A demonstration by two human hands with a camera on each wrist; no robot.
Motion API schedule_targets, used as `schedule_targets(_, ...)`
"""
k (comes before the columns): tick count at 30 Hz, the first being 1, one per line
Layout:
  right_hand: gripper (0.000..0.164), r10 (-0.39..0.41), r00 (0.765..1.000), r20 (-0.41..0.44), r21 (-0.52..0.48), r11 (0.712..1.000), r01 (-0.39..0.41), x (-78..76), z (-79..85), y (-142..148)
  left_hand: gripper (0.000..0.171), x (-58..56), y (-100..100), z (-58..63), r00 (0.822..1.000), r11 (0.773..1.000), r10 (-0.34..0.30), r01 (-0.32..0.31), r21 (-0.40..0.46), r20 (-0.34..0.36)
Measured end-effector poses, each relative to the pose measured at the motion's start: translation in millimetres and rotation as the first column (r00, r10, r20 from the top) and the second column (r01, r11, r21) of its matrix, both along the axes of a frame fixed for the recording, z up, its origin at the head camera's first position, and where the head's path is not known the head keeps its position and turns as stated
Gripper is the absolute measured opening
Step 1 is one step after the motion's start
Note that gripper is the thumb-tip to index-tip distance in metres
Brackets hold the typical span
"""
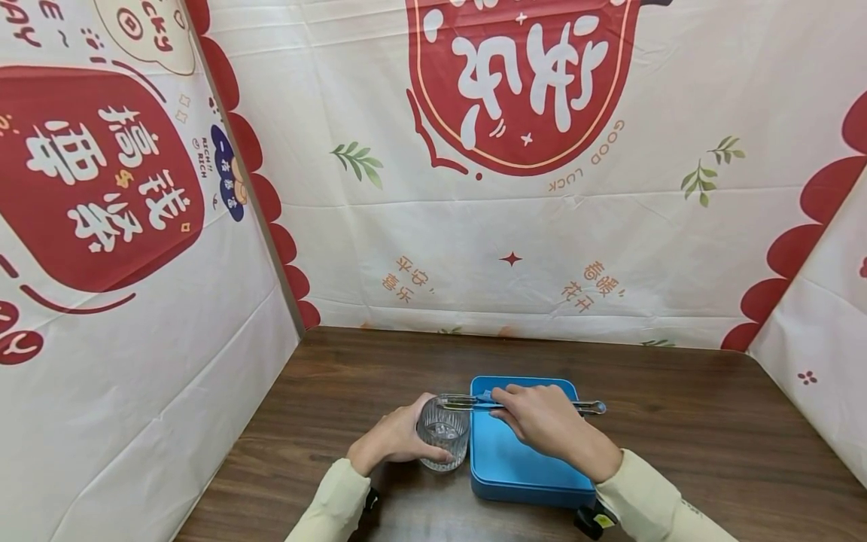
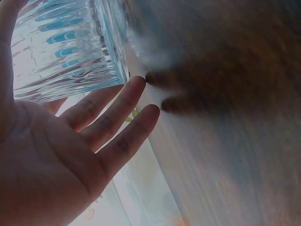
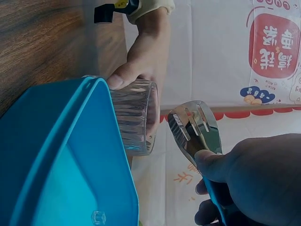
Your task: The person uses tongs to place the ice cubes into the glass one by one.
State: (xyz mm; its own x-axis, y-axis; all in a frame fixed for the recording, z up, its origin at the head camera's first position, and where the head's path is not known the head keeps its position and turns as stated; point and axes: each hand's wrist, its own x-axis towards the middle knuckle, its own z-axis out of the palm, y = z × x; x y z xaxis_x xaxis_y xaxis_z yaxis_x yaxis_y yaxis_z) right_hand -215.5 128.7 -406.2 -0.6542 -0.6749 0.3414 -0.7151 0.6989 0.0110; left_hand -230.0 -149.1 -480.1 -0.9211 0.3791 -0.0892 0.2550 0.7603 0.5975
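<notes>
My left hand [image 1: 400, 433] grips a clear ribbed glass [image 1: 443, 452], its thumb across the near side. Small clear pieces lie in the bottom of the glass. In the left wrist view, some fingers [image 2: 127, 136] stretch out beneath the glass wall, close to the table. My right hand [image 1: 545, 425] holds a pair of metal tongs [image 3: 193, 129] with blue on the handle. The slotted tips of the tongs are over the glass mouth in the head view, and nothing shows between them. A blue open box [image 1: 521, 493] stands just right of the glass.
One small clear cube [image 3: 99, 217] lies inside the blue box. Everything stands on a dark wood-grain table [image 1: 366, 357]. White printed cloth [image 1: 528, 226] with red scalloped edges hangs behind the table and at both sides.
</notes>
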Motion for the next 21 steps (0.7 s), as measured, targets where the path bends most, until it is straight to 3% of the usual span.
schedule_targets(21,0.013,0.013,1.000,0.003,-0.012,1.000,-0.013,0.8,-2.0,1.8,0.089,-0.6,0.5,-0.2,1.000,1.000,-0.002,0.002,-0.004,-0.009)
